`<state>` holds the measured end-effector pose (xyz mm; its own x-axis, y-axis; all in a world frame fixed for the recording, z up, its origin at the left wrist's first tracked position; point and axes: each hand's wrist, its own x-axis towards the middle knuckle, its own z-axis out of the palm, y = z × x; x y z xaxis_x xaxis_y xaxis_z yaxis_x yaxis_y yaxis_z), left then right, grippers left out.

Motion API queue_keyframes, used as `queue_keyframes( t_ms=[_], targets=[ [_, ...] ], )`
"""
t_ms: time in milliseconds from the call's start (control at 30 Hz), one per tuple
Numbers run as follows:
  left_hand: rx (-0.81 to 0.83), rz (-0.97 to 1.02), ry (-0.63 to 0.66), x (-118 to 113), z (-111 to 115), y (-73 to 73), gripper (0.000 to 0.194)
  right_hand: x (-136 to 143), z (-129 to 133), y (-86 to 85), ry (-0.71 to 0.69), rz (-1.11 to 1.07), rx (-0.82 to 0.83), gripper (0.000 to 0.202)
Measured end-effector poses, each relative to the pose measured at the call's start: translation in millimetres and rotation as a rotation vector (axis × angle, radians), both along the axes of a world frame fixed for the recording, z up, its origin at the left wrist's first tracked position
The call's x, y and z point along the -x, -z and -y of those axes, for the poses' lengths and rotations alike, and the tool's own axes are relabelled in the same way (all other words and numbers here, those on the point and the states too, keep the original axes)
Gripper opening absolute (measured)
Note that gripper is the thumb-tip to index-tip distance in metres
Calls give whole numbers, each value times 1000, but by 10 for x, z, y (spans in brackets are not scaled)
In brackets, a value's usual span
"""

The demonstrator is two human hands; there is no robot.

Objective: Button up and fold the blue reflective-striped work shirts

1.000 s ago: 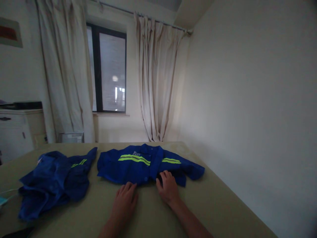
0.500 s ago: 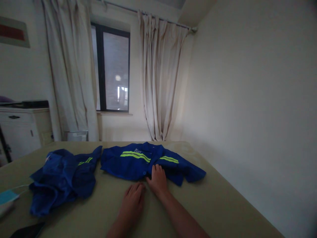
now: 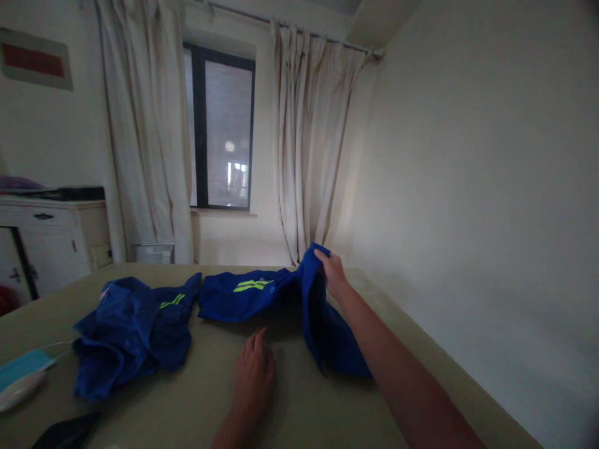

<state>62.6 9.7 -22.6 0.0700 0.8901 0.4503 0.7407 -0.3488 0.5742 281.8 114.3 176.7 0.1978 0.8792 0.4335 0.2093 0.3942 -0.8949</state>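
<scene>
A blue work jacket [image 3: 234, 299] with fluorescent yellow stripes lies across the bed in front of me, its right part lifted off the surface. My right hand [image 3: 334, 272] pinches the raised edge of that jacket, thumb toward me, and the cloth hangs below it in a fold. On the bedspread just short of the jacket rests my left hand [image 3: 255, 368], palm down, fingers loosely stretched out and holding nothing. Left of the jacket is a second, crumpled blue garment [image 3: 135, 337] with a yellow stripe. No hand touches it.
The greenish bedspread [image 3: 187, 411] reaches toward a wall on the right. At the left edge lie a light-blue face mask [image 3: 28, 366], a whitish object [image 3: 21, 391] and a dark flat object [image 3: 68, 430]. Curtains and a white cabinet [image 3: 51, 240] stand beyond.
My right hand has risen from the bed with the jacket's edge, lifting and folding its right part upward. My left hand stays on the bed. The view has turned slightly left.
</scene>
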Motion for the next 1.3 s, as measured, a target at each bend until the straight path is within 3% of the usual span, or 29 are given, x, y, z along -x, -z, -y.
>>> queue_keyframes(
  t_ms=[67,133,200,267,333,367,467,567,700,767,867,933,1033,1133,1200,1300],
  targets=[
    [23,-5,-14,3,-13,19,59,-138,111,-107,-76,46,51,38],
    [32,-34,-9,2,-10,38,64,-173,355,-4,-137,124,109,36],
    [23,-72,26,1,4,60,64,-125,694,290,-173,209,135,36],
    [6,-110,103,-3,26,79,60,-48,1060,702,-167,324,115,52],
    [-28,-145,203,-20,53,87,53,-2,1376,1118,-109,713,62,81],
    [-49,-158,244,-38,68,87,49,-3,1496,1293,-89,850,87,86],
    [-71,-181,256,-113,108,73,38,-117,1687,1597,19,1012,220,86],
    [-7,-220,160,-166,117,60,37,-393,1685,1586,6,999,239,59],
    [90,-259,8,-152,94,50,44,-941,1552,1290,-157,997,125,48],
    [108,-242,-17,-148,94,39,45,-1194,1478,1117,-12,1036,129,43],
    [101,-193,8,-168,116,9,43,-1327,1446,996,418,1119,156,37],
    [79,-151,8,-167,127,-23,41,-1208,1513,1077,485,1149,150,30],
    [29,-77,-27,-81,103,-92,38,-879,1687,1371,219,1150,191,23],
    [-5,-69,-100,74,22,-172,35,-665,1774,1620,170,1096,259,48],
    [17,-156,-174,157,-49,-218,38,-631,1738,1679,200,1070,299,57],
    [115,-351,-216,204,-155,-288,36,-625,1613,1663,129,1147,287,40]
  ],
)
